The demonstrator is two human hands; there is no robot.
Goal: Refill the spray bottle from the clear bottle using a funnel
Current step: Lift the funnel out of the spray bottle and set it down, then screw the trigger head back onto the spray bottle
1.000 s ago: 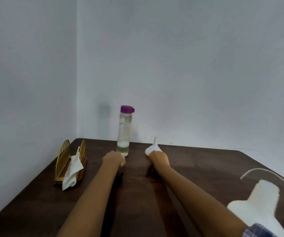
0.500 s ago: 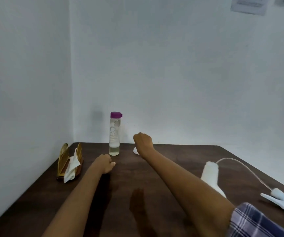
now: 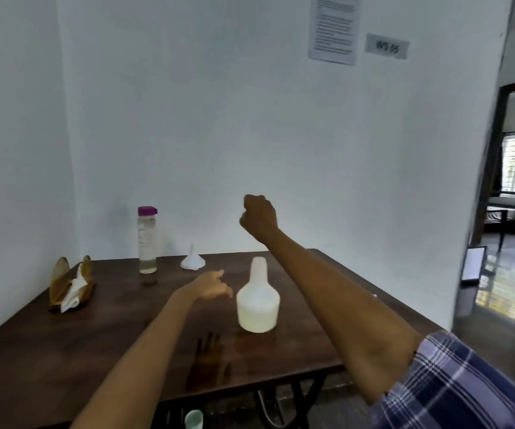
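Observation:
The white spray bottle (image 3: pixel 257 301) stands uncapped near the middle of the dark wooden table (image 3: pixel 64 351). At the back left stands the clear bottle (image 3: pixel 147 243), its purple cap on and a little liquid at the bottom. A white funnel (image 3: pixel 192 261) rests mouth-down, spout up, to its right. My left hand (image 3: pixel 211 286) hovers just left of the spray bottle, fingers loosely apart, holding nothing. My right hand (image 3: pixel 259 218) is raised in the air above and behind the spray bottle, curled into a fist with nothing visible in it. The spray head is out of sight.
A golden napkin holder (image 3: pixel 61 274) with a white tissue sits at the table's left edge. White walls close the back and left. The table's right edge drops to a floor and an open doorway (image 3: pixel 513 181). A small pale cup (image 3: pixel 193 419) sits below the table's front edge.
My right hand has left the funnel on the table and risen, closed. My left hand has moved right toward the spray bottle. The view has swung right.

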